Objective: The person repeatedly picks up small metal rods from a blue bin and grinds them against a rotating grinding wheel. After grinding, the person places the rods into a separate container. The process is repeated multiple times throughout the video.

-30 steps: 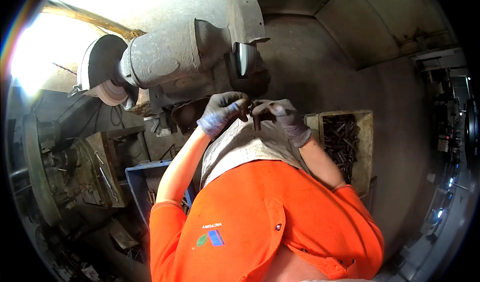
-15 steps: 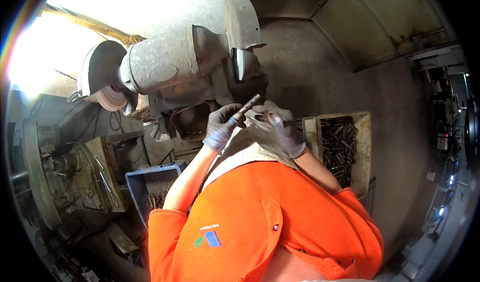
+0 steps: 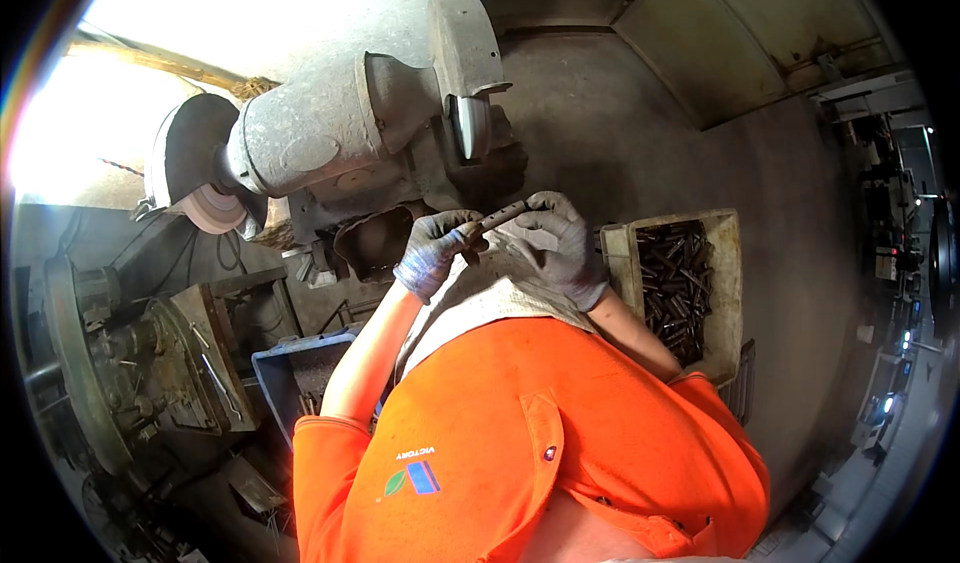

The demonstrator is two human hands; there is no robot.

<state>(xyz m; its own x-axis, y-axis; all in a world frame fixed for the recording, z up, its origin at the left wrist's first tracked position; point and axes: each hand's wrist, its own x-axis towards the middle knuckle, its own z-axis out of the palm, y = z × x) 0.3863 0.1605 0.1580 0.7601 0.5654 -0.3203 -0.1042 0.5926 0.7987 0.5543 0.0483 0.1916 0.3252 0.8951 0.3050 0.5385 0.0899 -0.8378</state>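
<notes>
A short metal rod [image 3: 503, 216] with small dark spots along its side is held slantwise in front of my waist, its right end higher. My gloved left hand [image 3: 432, 255] is closed round its lower left end. My gloved right hand [image 3: 563, 246] has its fingertips on the upper right end, thumb below. Both gloves are grey and worn. Under the hands lies a pale cloth apron [image 3: 490, 288]. Just beyond them stands a bench grinder [image 3: 310, 123], with a pale wheel [image 3: 473, 128] at its right end and another wheel [image 3: 213, 210] at its left.
To my right stands a pale crate [image 3: 728, 293] filled with dark metal rods [image 3: 675, 288]. A blue bin [image 3: 272, 378] with a few metal pieces sits at my left. Farther left is a machine with a round plate [image 3: 185, 363]. A dark open pan [image 3: 375, 243] hangs below the grinder.
The rod has tilted flatter, its right end coming down. My right hand has moved its fingers onto that end. The view has shifted slightly.
</notes>
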